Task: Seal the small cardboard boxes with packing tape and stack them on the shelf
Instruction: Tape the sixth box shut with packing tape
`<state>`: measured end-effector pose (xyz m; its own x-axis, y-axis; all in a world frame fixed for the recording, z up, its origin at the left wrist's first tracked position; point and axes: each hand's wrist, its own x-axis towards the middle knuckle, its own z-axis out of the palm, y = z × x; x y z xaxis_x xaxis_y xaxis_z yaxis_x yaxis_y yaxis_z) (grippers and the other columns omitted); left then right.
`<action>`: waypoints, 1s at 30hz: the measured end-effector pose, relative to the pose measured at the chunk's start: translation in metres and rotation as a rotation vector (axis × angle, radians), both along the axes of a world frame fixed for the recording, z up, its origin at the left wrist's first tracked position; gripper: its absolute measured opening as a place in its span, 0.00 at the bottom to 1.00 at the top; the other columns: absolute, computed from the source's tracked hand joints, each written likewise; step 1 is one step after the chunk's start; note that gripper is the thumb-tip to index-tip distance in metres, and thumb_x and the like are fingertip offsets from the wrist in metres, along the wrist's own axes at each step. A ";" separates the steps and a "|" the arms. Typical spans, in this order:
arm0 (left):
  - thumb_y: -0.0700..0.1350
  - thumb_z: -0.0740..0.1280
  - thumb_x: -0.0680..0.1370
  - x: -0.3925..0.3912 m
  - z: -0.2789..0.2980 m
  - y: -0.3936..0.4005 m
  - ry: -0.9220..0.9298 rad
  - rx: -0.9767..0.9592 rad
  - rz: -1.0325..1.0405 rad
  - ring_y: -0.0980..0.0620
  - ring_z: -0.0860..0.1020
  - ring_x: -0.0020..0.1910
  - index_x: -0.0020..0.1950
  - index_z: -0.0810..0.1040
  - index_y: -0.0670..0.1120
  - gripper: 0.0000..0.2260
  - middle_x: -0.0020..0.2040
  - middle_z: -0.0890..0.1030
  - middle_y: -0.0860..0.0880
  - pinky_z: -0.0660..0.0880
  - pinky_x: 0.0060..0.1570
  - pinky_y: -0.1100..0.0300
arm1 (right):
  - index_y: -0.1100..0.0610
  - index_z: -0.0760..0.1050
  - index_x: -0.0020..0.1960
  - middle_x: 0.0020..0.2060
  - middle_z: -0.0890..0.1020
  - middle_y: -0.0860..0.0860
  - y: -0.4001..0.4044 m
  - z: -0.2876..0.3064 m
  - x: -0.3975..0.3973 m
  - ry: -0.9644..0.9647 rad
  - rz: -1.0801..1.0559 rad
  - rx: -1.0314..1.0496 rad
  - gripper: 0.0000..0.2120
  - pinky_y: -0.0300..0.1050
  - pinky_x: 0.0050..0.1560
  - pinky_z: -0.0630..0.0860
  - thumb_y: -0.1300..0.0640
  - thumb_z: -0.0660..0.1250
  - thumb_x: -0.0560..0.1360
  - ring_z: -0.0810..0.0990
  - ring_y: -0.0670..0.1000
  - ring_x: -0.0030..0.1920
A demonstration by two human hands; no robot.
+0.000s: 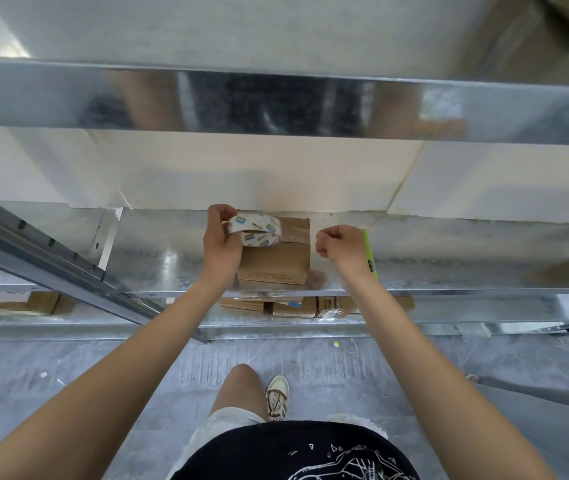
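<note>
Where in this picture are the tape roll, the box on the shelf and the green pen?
tape roll (254,231), head view, on its printed outer band.
box (273,265), head view, on its front face.
green pen (369,251), head view, mid-barrel.

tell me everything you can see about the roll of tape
The tape roll is a pale ring whose core carries small blue labels and printed lettering. The left hand grips its left side, holding it tilted over the top of the brown cardboard box on the metal shelf. Whether it rests on the box is unclear.
</note>
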<state>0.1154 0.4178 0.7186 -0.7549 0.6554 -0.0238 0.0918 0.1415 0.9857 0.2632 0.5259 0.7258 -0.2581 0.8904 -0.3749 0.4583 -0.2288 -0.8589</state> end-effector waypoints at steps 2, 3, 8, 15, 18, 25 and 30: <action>0.25 0.51 0.72 0.003 -0.002 0.001 -0.072 0.038 0.059 0.57 0.74 0.47 0.53 0.64 0.42 0.16 0.48 0.73 0.49 0.74 0.38 0.70 | 0.58 0.75 0.36 0.33 0.79 0.53 -0.001 -0.002 0.003 0.047 -0.040 -0.087 0.11 0.50 0.49 0.80 0.67 0.64 0.75 0.79 0.52 0.40; 0.26 0.51 0.72 0.004 -0.004 0.001 -0.106 0.052 0.085 0.57 0.74 0.46 0.53 0.65 0.42 0.16 0.48 0.73 0.50 0.74 0.39 0.70 | 0.59 0.75 0.36 0.35 0.79 0.54 -0.002 -0.003 0.002 0.072 -0.054 -0.135 0.11 0.51 0.49 0.81 0.67 0.63 0.76 0.79 0.52 0.40; 0.28 0.54 0.75 0.006 -0.009 0.004 -0.126 0.056 0.090 0.53 0.75 0.46 0.52 0.67 0.42 0.12 0.47 0.75 0.48 0.74 0.39 0.69 | 0.63 0.73 0.40 0.39 0.79 0.58 0.002 -0.002 0.001 0.153 -0.102 -0.258 0.08 0.42 0.33 0.81 0.69 0.62 0.77 0.82 0.54 0.38; 0.27 0.50 0.73 0.002 -0.016 0.005 0.020 -0.023 0.003 0.45 0.77 0.52 0.51 0.69 0.44 0.16 0.51 0.77 0.42 0.77 0.44 0.60 | 0.65 0.74 0.42 0.43 0.79 0.61 0.009 -0.005 0.001 0.146 -0.090 -0.323 0.05 0.40 0.32 0.81 0.71 0.63 0.76 0.82 0.55 0.39; 0.27 0.50 0.73 0.001 -0.016 0.005 0.049 -0.033 -0.029 0.44 0.76 0.53 0.51 0.69 0.44 0.17 0.52 0.77 0.41 0.77 0.46 0.56 | 0.67 0.74 0.45 0.39 0.79 0.60 0.008 -0.009 0.003 0.167 -0.106 -0.376 0.02 0.38 0.31 0.80 0.71 0.63 0.76 0.81 0.54 0.38; 0.27 0.50 0.73 0.001 -0.014 0.003 0.085 -0.040 -0.058 0.46 0.76 0.53 0.52 0.69 0.44 0.16 0.54 0.76 0.40 0.75 0.42 0.69 | 0.69 0.75 0.49 0.35 0.78 0.58 0.007 -0.015 0.003 0.206 -0.144 -0.418 0.03 0.40 0.37 0.81 0.70 0.65 0.76 0.80 0.53 0.37; 0.28 0.51 0.74 0.000 -0.014 0.003 0.107 -0.058 -0.062 0.48 0.75 0.53 0.53 0.70 0.43 0.16 0.55 0.76 0.40 0.74 0.42 0.71 | 0.69 0.75 0.49 0.36 0.78 0.58 0.009 -0.016 0.002 0.238 -0.165 -0.481 0.04 0.41 0.39 0.81 0.70 0.65 0.76 0.79 0.52 0.38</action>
